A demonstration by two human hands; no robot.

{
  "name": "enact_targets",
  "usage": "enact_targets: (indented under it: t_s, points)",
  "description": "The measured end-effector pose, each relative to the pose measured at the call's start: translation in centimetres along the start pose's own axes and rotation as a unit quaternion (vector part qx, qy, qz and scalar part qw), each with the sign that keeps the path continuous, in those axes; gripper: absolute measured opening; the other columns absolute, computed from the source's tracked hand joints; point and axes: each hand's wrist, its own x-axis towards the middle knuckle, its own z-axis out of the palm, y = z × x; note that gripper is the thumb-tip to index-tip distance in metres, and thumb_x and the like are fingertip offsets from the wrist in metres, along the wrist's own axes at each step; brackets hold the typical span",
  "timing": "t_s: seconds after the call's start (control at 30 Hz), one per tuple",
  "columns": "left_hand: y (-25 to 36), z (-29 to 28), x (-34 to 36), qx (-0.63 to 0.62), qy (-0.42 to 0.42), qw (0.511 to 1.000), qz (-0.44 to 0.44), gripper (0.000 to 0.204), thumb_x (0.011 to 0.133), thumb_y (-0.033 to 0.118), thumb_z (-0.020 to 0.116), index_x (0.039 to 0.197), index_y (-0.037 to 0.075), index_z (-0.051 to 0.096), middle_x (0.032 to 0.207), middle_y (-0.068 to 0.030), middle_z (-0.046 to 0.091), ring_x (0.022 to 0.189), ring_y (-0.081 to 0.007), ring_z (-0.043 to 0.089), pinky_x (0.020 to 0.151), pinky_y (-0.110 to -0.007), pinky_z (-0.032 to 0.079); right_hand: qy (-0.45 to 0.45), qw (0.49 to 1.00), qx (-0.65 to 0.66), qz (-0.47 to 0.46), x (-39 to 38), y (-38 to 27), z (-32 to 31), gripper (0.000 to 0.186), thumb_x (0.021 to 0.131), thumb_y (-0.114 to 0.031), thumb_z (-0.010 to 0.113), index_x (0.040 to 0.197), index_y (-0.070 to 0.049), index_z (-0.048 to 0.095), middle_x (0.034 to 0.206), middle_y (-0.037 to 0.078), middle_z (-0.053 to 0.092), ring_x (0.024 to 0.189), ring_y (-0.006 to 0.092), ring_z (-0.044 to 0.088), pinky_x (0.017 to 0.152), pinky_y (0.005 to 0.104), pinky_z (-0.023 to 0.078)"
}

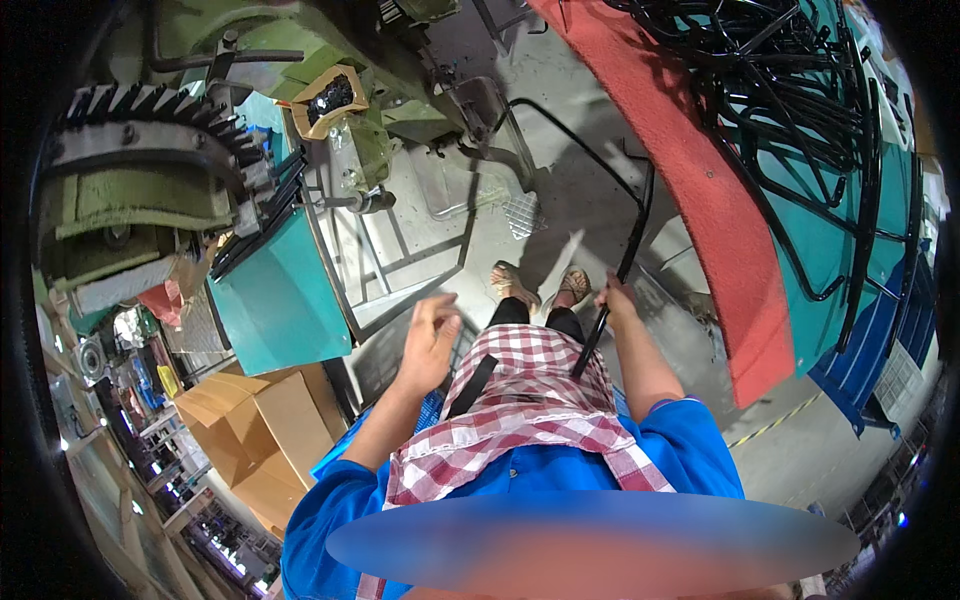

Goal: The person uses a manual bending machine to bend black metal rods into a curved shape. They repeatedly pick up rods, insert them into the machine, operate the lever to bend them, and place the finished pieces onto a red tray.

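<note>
A long bent black metal tube (632, 245) is gripped in my right hand (617, 303), in front of my right thigh. Its lower end rests by the checked apron (540, 360), while its upper part bends away over the floor toward the machine. My left hand (432, 345) is empty, raised left of the apron with its fingers loosely apart. A short black strip (474, 386) lies against the apron near that hand; whether it belongs to the tube I cannot tell.
A green machine (140, 205) with a toothed wheel stands at left, by a teal tabletop (278, 300) with black rods. Small black parts fill a cardboard box (318, 120). Below is a larger carton (255, 425). At right, a red-padded edge (690, 190) borders piled black tubes (790, 110).
</note>
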Motion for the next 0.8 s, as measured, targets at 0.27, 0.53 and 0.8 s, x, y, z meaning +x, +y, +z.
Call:
enact_targets:
  t_s: [0.27, 0.53, 0.8]
  points:
    - [-3.0, 0.3, 3.1, 0.049, -0.114, 0.992, 0.015, 0.024, 0.092, 0.015, 0.056, 0.111, 0.001, 0.056, 0.110, -0.0163, 0.053, 0.093, -0.0286, 0.059, 0.084, -0.036, 0.047, 0.088, 0.981, 0.165, 0.041, 5.2, -2.8, 4.2, 0.028, 0.093, -0.021, 0.058, 0.073, -0.010, 0.041, 0.054, 0.002, 0.036, 0.042, 0.0157, 0.038, 0.051, 0.0357, 0.051]
    - [-9.4, 1.9, 4.2, 0.120, -0.165, 0.975, -0.086, 0.023, 0.090, 0.021, 0.055, 0.102, 0.002, 0.062, 0.099, -0.0180, 0.059, 0.098, -0.0358, 0.055, 0.086, -0.041, 0.045, -0.090, 0.966, 0.171, -0.170, 5.3, -12.4, 16.6, 0.015, 0.088, -0.015, 0.061, 0.083, -0.005, 0.051, 0.068, 0.004, 0.050, 0.064, 0.0179, 0.055, 0.074, 0.0390, 0.055]
    - [-20.5, 12.3, 10.4, 0.152, -0.060, 0.983, -0.089, 0.025, 0.083, 0.017, 0.066, 0.101, 0.002, 0.060, 0.096, -0.0190, 0.057, 0.091, -0.0382, 0.056, 0.082, -0.042, 0.047, -0.083, 0.937, -0.260, -0.217, 20.7, -16.5, 21.9, 0.031, 0.090, -0.030, 0.057, 0.069, -0.007, 0.055, 0.066, 0.005, 0.055, 0.059, 0.0147, 0.053, 0.052, 0.0321, 0.035]
